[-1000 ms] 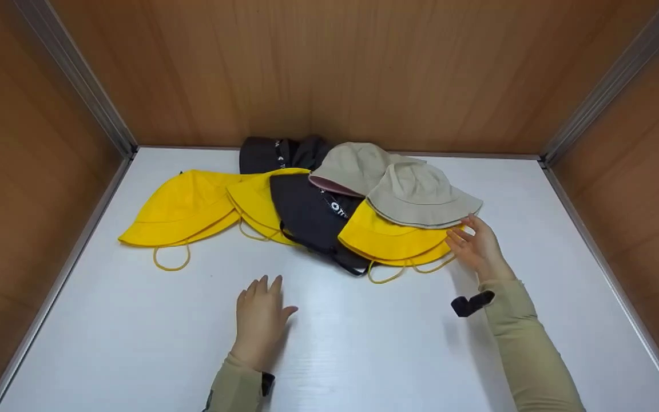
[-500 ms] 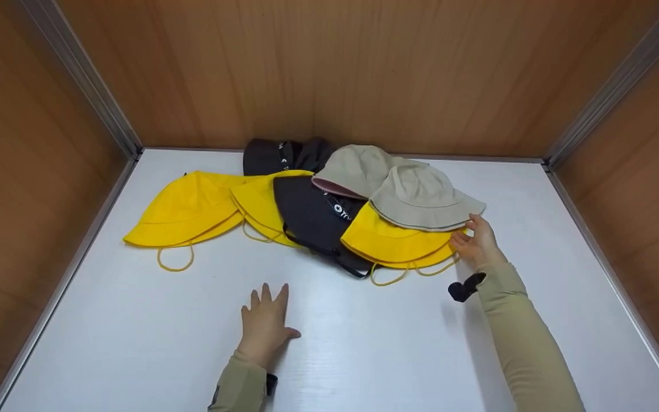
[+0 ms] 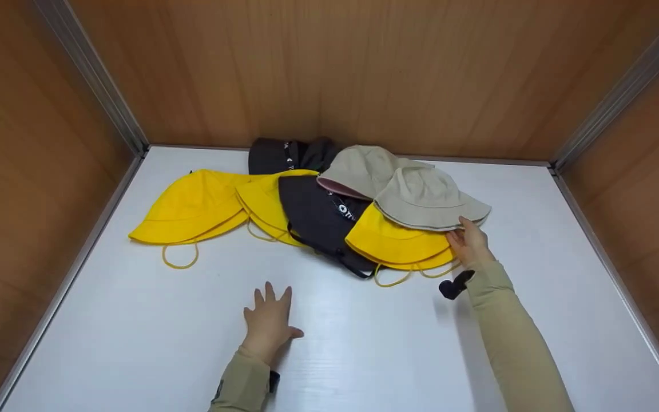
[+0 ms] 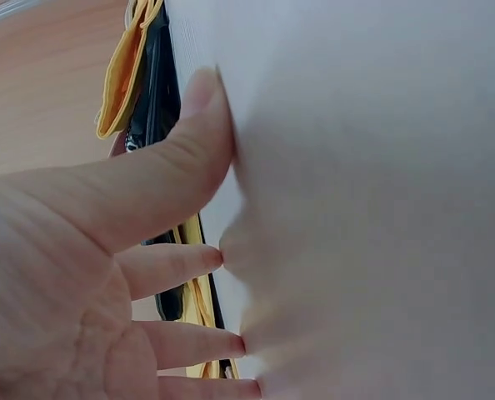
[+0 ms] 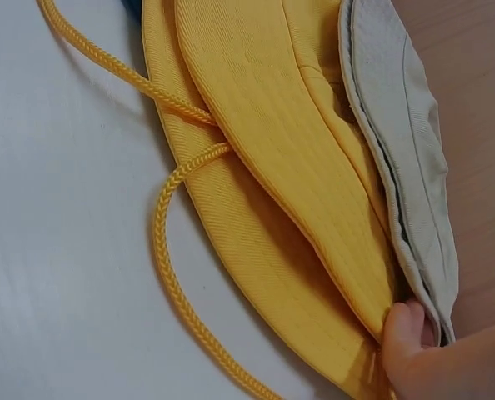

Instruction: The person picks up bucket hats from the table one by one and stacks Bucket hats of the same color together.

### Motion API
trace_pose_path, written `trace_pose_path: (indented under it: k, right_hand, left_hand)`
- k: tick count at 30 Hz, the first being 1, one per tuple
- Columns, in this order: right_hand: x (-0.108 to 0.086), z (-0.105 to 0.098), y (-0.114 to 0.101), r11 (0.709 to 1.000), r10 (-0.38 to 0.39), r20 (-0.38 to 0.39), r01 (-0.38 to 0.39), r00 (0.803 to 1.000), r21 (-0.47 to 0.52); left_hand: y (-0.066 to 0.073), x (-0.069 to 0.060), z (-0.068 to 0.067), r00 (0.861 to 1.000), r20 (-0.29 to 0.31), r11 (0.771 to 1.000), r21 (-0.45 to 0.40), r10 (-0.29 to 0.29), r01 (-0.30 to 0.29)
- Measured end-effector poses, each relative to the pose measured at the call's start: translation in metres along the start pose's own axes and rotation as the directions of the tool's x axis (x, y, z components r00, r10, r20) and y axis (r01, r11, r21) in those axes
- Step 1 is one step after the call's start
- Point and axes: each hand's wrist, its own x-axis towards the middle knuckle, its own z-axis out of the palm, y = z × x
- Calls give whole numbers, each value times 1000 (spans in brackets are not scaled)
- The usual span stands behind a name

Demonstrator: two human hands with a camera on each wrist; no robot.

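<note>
My right hand [image 3: 471, 243] is at the right end of a row of hats, pinching the brim of the front grey hat [image 3: 424, 191], with fingers above and below it. Under that hat lies a yellow hat [image 3: 395, 240]; in the right wrist view my thumb [image 5: 410, 342] is beside its brim [image 5: 289, 158], below the grey brim [image 5: 410, 158]. My left hand [image 3: 268, 320] is spread with its fingertips on the white table [image 3: 341, 343], nearer than the hats and touching none of them. The left wrist view shows its palm [image 4: 56, 275] and separated fingers.
Left of these, a black hat [image 3: 312, 212] overlaps a yellow hat [image 3: 264, 200], beside another yellow hat [image 3: 192, 206] at the far left. Behind are a second grey hat [image 3: 361, 169] and a dark hat [image 3: 269, 157]. Wooden panels [image 3: 329, 68] enclose the back and sides.
My right hand has moved slightly left along the brim, and a finger now lies over the grey brim. My left hand's fingers have spread wider. The hats keep their arrangement.
</note>
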Motion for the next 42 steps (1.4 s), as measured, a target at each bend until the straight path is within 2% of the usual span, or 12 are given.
trace_pose_path:
  k: [4, 9, 13, 17, 23, 27, 33, 35, 37, 39, 42]
  right_hand:
    - [7, 5, 1, 996, -55, -33, 57, 998, 67]
    - [18, 9, 5, 991, 23, 12, -25, 1000, 133]
    - [18, 13, 5, 994, 46, 7, -47, 999, 96]
    - [13, 14, 0, 997, 21, 16, -22, 1000, 70]
    - [6, 19, -4, 989, -39, 94, 25, 995, 146]
    - [3, 21, -7, 969, -80, 139, 44, 987, 244]
    - [-7, 25, -13, 905, -124, 222, 19, 967, 424]
    - [-13, 27, -14, 899, -133, 242, 13, 961, 438]
    - [-20, 30, -14, 903, -144, 257, 20, 956, 430]
    - [-28, 31, -10, 918, -160, 282, 37, 946, 396]
    - [-39, 32, 1, 947, -182, 319, 78, 930, 310]
  left_hand:
    - [0, 1, 0, 1000, 7, 1000, -17, 8, -8]
    - [0, -1, 1, 1000, 4, 1000, -25, 11, -11]
    - [0, -1, 0, 1000, -1, 1000, -16, 10, -10]
    - [1, 0, 0, 1000, 2, 1000, -21, 18, -18]
    - [-2, -1, -6, 999, 40, 995, -97, 15, -11]
    - [-3, 1, -11, 1000, 20, 987, -161, 23, -19]
    - [-1, 5, -14, 997, -70, 978, -199, 45, -58]
    - [-1, 6, -16, 995, -88, 964, -254, 53, -74]
    - [0, 8, -19, 994, -87, 936, -340, 59, -86]
    - [1, 9, -22, 996, -69, 895, -438, 63, -87]
    - [5, 13, -27, 998, -27, 814, -577, 61, -65]
